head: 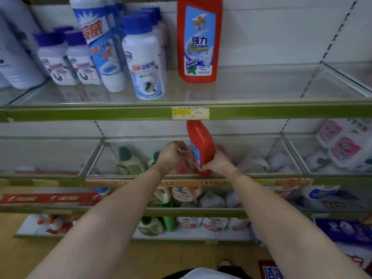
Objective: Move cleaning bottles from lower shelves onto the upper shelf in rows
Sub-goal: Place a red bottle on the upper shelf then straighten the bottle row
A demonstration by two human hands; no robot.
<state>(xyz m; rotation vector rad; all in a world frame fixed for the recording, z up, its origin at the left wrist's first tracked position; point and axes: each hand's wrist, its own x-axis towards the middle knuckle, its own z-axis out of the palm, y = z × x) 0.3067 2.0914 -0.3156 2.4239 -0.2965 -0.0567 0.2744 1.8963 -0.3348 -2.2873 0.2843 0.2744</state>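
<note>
Red plastic bottle with a blue label [201,147] is mid-lift out of the glass-fronted bin [94,156] on the shelf just below the green-edged upper shelf [100,113], tilted, cap end up and right under that shelf's front rail by the yellow price tag [190,113]. Right hand [218,163] grips it at the base, fingers wrapped round the lower body. Left hand [174,156] is just left of the bottle, fingers curled down into the bin on something pinkish-red; looks like a second bottle but too blurred to tell. On the upper shelf one matching tall red bottle [199,40] stands upright directly above the price tag, with white blue-capped bottles [144,57] clustered to its left and bare shelf to its right. Risks as I read it: the cap is close under the rail, so a straight pull up would likely clip it; bottle needs to come out toward the person first. Grip is low on a tall bottle, so it could swing or slip on the way up. Setting it down too near the standing red one could tip it into the white cluster.
</note>
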